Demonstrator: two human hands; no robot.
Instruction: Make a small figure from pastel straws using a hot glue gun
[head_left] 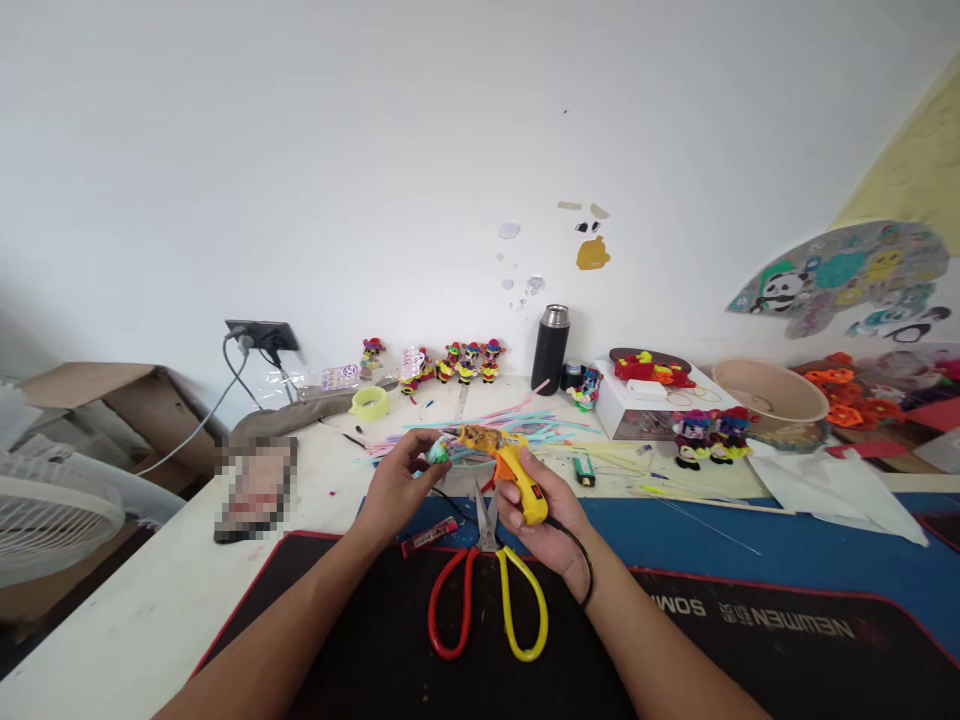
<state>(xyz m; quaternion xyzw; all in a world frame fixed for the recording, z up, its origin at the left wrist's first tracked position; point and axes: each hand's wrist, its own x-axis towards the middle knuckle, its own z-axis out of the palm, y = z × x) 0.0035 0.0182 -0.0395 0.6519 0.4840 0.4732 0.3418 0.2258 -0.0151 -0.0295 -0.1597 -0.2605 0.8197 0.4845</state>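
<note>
white table [172, 580] | yellow glue gun [517, 478] grasped in right grip [556, 510], its tip held beside small green piece [439, 452] pinched by left grip [397, 488] | figures [470, 363] already stood by wall [375, 150], piece not yet set down

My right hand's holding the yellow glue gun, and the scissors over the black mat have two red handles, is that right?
Not quite: the head view shows the scissors over the black mat with one red handle and one yellow handle. The right hand does hold the yellow glue gun.
</note>
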